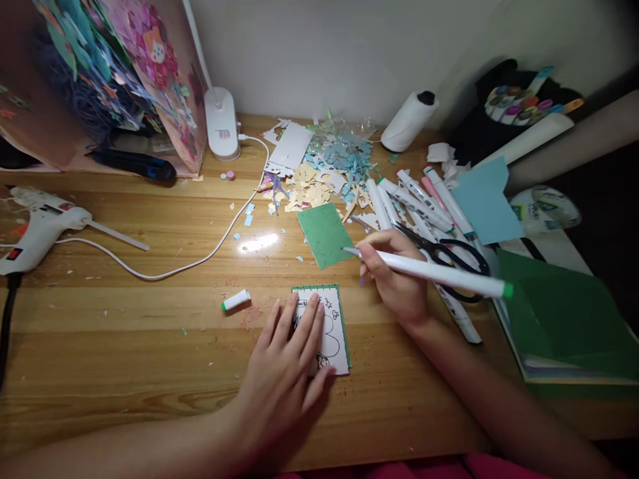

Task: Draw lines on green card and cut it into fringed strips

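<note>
My left hand [284, 359] lies flat, fingers spread, on a white card [340, 352] with black line drawings. A green sheet edges the card along its top and right side; my palm and fingers cover much of the drawing. In my right hand [397, 279] is a white marker [439, 271] with a green end, held like a pen, its grey tip pointing left. That tip is above the right edge of a green card [324, 234] lying farther back; whether they touch I cannot tell. A white marker cap [235, 301] with a green end rests left of the drawing.
Black scissors [459, 259] and several markers [419, 199] lie right of my right hand. Paper scraps [319, 179] are heaped at the back. A glue gun [44, 219] is at left, near a white cable [200, 263]. Green paper [569, 326] lies at right.
</note>
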A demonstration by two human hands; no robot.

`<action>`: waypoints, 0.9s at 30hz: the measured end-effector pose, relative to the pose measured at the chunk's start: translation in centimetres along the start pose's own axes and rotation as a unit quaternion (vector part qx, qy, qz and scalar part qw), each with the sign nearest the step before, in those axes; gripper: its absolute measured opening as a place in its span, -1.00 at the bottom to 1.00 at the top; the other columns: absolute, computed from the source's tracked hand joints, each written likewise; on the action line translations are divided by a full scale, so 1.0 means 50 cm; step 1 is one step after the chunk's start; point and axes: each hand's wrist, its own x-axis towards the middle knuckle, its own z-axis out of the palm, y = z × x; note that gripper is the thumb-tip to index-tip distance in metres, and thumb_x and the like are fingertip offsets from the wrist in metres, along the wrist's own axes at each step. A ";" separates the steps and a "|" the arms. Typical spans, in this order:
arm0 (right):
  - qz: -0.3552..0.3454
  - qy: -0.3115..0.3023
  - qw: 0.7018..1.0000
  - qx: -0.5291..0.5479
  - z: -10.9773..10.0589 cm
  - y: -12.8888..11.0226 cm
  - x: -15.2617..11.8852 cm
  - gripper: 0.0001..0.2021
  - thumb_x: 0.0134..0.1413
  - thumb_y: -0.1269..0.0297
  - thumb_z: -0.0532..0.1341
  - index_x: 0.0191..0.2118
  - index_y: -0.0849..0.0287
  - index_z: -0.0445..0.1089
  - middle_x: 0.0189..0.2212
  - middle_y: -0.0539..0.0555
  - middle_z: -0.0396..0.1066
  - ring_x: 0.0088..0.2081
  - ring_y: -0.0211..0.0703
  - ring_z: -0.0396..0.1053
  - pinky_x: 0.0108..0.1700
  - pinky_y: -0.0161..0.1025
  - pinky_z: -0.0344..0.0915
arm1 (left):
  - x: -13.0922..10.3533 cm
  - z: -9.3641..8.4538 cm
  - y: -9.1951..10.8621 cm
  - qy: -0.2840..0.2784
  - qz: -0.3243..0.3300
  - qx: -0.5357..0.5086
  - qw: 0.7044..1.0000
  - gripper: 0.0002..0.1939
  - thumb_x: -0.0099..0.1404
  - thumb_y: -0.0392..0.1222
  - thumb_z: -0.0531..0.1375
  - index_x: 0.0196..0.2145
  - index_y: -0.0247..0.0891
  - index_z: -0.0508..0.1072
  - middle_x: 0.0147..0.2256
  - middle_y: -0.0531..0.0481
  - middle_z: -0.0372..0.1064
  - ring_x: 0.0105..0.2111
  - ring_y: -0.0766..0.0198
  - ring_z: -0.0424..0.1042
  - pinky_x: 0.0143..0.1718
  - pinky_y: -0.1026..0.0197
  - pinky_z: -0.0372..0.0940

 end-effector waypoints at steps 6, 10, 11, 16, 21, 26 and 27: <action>0.079 -0.136 0.987 0.014 -0.035 -0.016 -0.022 -0.83 0.15 0.19 0.17 -0.16 0.10 0.35 -0.43 0.01 0.47 -0.46 -0.23 0.41 -0.39 -0.29 0.35 | -0.001 0.003 0.001 -0.006 0.061 -0.021 0.998 -0.24 0.31 0.26 -0.12 0.23 -0.40 0.09 0.24 -0.23 0.03 0.24 -0.03 -0.01 0.24 -0.03 -0.30; 0.085 -0.274 0.953 -0.094 -0.050 -0.024 -0.061 -0.77 -0.06 0.25 0.33 -0.25 0.08 0.32 -0.32 0.02 0.41 -0.28 -0.13 0.41 -0.26 -0.23 0.34 | -0.004 0.004 0.004 -0.006 0.072 -0.033 0.997 -0.26 0.32 0.23 -0.11 0.23 -0.42 0.08 0.23 -0.25 0.05 0.24 -0.03 0.00 0.23 -0.04 -0.23; 0.076 -0.288 0.945 -0.131 -0.050 -0.027 -0.069 -0.69 -0.14 0.29 0.38 -0.24 0.07 0.30 -0.30 0.02 0.39 -0.26 -0.11 0.39 -0.25 -0.22 0.32 | -0.004 0.005 0.004 -0.005 0.068 -0.040 0.997 -0.25 0.32 0.23 -0.11 0.23 -0.44 0.07 0.23 -0.27 0.04 0.24 -0.03 0.00 0.23 -0.04 -0.20; 0.049 -0.287 0.930 -0.225 -0.033 -0.039 -0.089 -0.62 -0.27 0.45 0.36 -0.30 0.09 0.21 -0.36 -0.02 0.30 -0.30 -0.12 0.29 -0.32 -0.26 0.22 | 0.002 0.001 -0.001 0.009 0.056 -0.076 0.996 -0.17 0.28 0.22 -0.01 0.24 -0.53 -0.02 0.24 -0.39 -0.02 0.24 -0.07 -0.03 0.20 -0.10 -0.08; 0.135 -0.286 0.939 -0.131 -0.052 -0.033 -0.069 -0.76 -0.11 0.47 0.22 -0.37 0.08 0.12 -0.56 -0.13 0.23 -0.51 -0.26 0.22 -0.49 -0.36 0.12 | 0.016 -0.030 -0.019 0.032 0.000 -0.133 0.991 -0.24 0.27 0.21 0.02 0.18 -0.48 0.05 0.15 -0.42 0.12 0.12 -0.08 0.16 0.07 -0.13 0.14; 0.178 -0.210 0.960 -0.049 -0.146 -0.022 -0.001 -0.70 -0.15 0.28 0.34 -0.45 0.11 0.14 -0.57 -0.13 0.17 -0.53 -0.29 0.21 -0.52 -0.37 0.16 | 0.063 -0.059 -0.059 0.026 -0.085 -0.144 0.986 -0.55 0.36 -0.02 0.01 0.07 -0.41 0.20 0.02 -0.29 0.22 0.02 0.01 0.22 0.01 -0.04 0.20; 0.173 -0.188 0.966 -0.048 -0.164 -0.022 0.012 -0.69 -0.17 0.25 0.35 -0.46 0.12 0.14 -0.59 -0.14 0.15 -0.55 -0.30 0.19 -0.54 -0.38 0.15 | 0.083 -0.060 -0.069 0.026 -0.099 -0.133 0.986 -0.61 0.36 -0.09 0.02 0.05 -0.41 0.22 0.01 -0.28 0.23 0.01 0.02 0.22 0.00 -0.02 0.20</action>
